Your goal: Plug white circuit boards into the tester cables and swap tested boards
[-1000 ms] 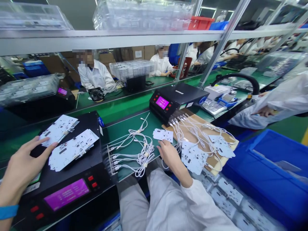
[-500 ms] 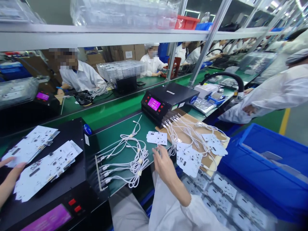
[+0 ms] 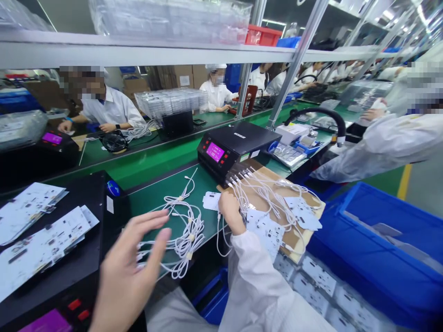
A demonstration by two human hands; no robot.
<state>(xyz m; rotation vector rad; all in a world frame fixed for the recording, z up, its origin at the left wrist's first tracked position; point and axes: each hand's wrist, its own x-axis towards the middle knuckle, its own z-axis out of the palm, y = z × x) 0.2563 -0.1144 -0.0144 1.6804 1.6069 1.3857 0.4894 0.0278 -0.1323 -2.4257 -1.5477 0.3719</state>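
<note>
My left hand (image 3: 133,267) is raised over the near left of the bench, fingers apart and holding nothing, in front of the coiled white cables (image 3: 188,226). My right hand (image 3: 230,210) is closed at the right end of a small white circuit board (image 3: 211,201); a white cable hangs just below it, and what the fingers hold is hidden. More white boards (image 3: 265,230) lie right of this hand, among cables plugged into a black tester (image 3: 238,143) with a purple screen. Two stacks of white boards (image 3: 48,244) rest on a black box at the left.
A blue bin (image 3: 380,249) stands at the right, beside trays of boards (image 3: 318,276) low down. A black flexible hose (image 3: 321,113) arches behind the tester. Co-workers in white sit across the bench and at the right. A shelf (image 3: 138,53) runs overhead.
My left hand has left the board stacks and moved right, over the bench. My right hand has closed at the small board, and a cable now hangs below it. The view has shifted slightly.
</note>
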